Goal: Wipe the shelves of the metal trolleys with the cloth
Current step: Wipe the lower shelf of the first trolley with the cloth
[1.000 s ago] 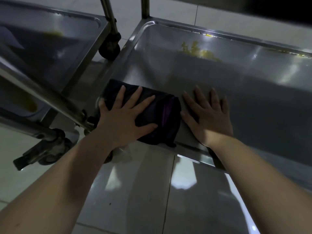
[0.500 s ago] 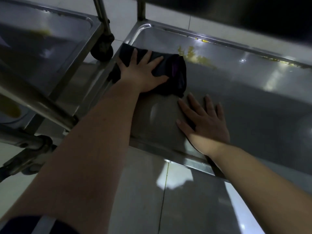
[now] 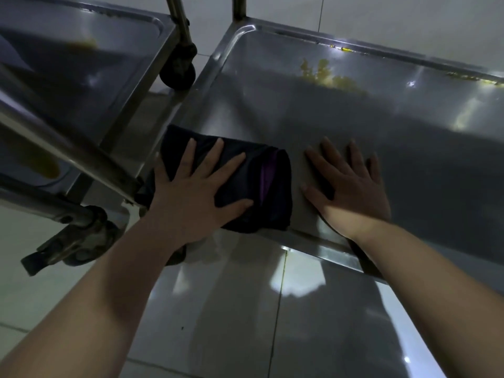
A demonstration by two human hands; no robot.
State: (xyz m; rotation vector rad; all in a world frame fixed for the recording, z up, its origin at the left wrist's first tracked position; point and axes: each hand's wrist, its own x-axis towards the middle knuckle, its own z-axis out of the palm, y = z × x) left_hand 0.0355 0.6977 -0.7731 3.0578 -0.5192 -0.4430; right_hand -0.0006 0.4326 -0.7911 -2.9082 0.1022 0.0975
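Shelf (image 3: 341,126) of right trolley: slick steel, yellow residue (image 3: 327,76) near far rim. Cloth (image 3: 261,186), dark, folded, soft, likely light, lies at near-left corner. Left hand (image 3: 191,197) presses it flat, fingers spread; right hand (image 3: 351,186) flat beside it, bracing; palm pressure suits better than pinching.

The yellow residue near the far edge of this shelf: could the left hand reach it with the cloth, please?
Probably yes. The left hand presses the cloth flat near the front edge, and only bare shelf lies between it and the yellow residue; the right hand rests aside.
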